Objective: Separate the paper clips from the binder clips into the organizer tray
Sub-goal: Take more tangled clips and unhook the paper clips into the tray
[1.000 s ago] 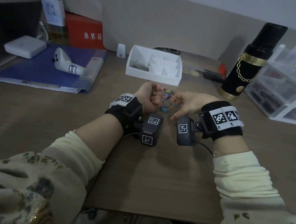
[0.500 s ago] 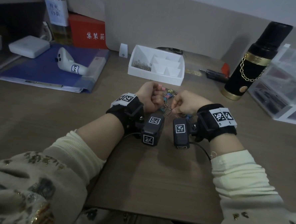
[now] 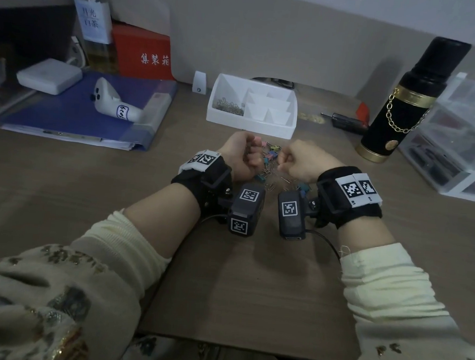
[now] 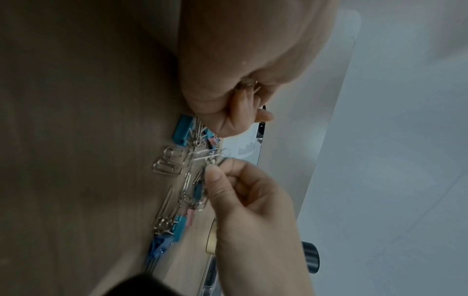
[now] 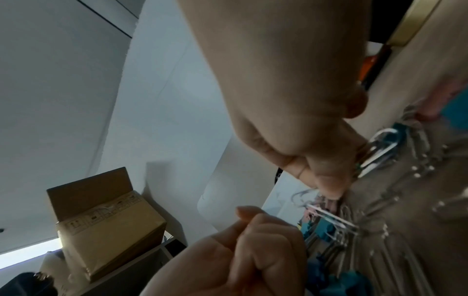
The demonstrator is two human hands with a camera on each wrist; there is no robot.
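Note:
A mixed pile of silver paper clips and coloured binder clips (image 3: 270,168) (image 4: 182,176) lies on the wooden desk between my hands. My left hand (image 3: 253,160) (image 4: 243,94) is curled in a fist just left of the pile, and silver paper clips (image 4: 249,86) show inside its fingers. My right hand (image 3: 283,161) (image 5: 329,184) pinches one paper clip (image 4: 215,160) between thumb and forefinger above the pile. The white organizer tray (image 3: 248,125) stands just behind the pile. Its left compartment holds paper clips (image 3: 228,106); the compartments I can see into look bare.
A black and gold flask (image 3: 402,106) stands at the right, clear plastic drawers (image 3: 460,149) beyond it. A blue folder (image 3: 68,113) carrying a white controller (image 3: 113,102) lies at the left. Loose gold clips (image 3: 311,118) and a black tool (image 3: 345,122) sit behind the tray.
My right hand went from straight fingers on the pile to a curled pinch on a paper clip. The left fist has stayed put.

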